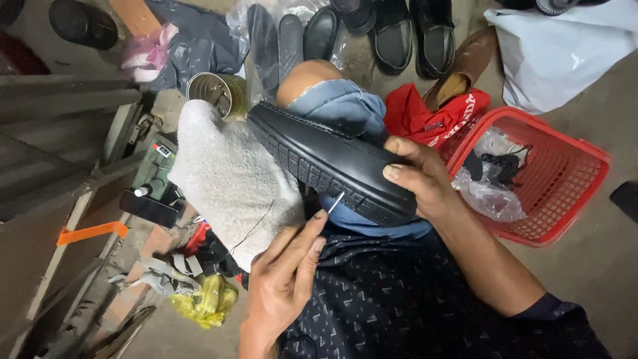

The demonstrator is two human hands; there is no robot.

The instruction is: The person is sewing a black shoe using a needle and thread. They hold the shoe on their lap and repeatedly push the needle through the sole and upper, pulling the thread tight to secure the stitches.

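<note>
A black loafer [319, 154] lies on its side across my lap, its ridged sole facing me. My right hand [415, 178] grips its heel end, thumb on the sole's edge. My left hand [286, 269] pinches a thin metal needle [336, 201] whose tip touches the sole's edge. A dark thread [256, 229] trails from the needle over a thick white cloth [222, 176] that lies beside the shoe's toe. My knee in blue denim [339, 103] shows behind the shoe.
A red plastic basket [571, 193] with crumpled plastic bags stands at right, a red cloth [425, 116] beside it. Several black shoes [392, 33] and a brown shoe [465, 66] lie ahead. An open tin can [216, 93], a yellow bag [206, 302] and a wooden frame [66, 159] are at left.
</note>
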